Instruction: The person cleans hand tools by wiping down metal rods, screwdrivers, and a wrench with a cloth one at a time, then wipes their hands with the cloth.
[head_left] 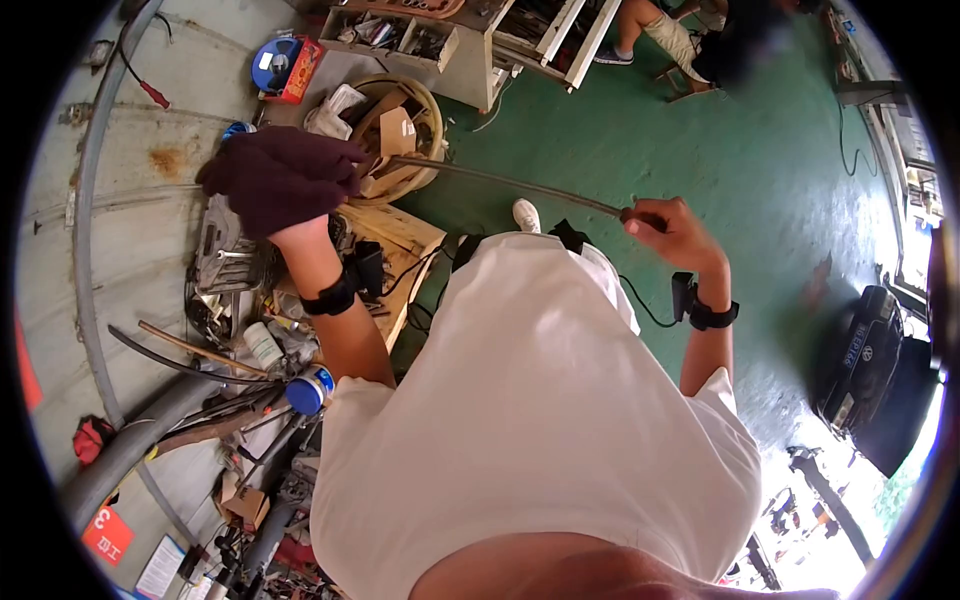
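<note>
A thin rod (510,182) runs across the upper middle of the frame, sloping slightly down to the right, its right end in the right hand (678,235), which is bare, with fingers curled tightly around it. The rod's other end reaches toward the left hand (290,180), upper left, in a dark maroon glove (262,195); whether those fingers grasp it, I cannot tell. Behind the rod's left end stands a round bin (437,112) with cardboard (397,132) and scraps in it. Just above the glove lie a red box (302,72) and a blue disc (275,65). Below the bin is a wooden bench (405,240). Black bands (330,297) circle both wrists. A white shirt (540,400) fills the lower middle, with a white shoe (525,215) above it on the green floor (590,130). At left centre, a white bottle (262,343) and a blue-lidded jar (308,390) sit among tools. A person (675,45) sits at upper right; a dark car (868,350) stands at the right edge.
</note>
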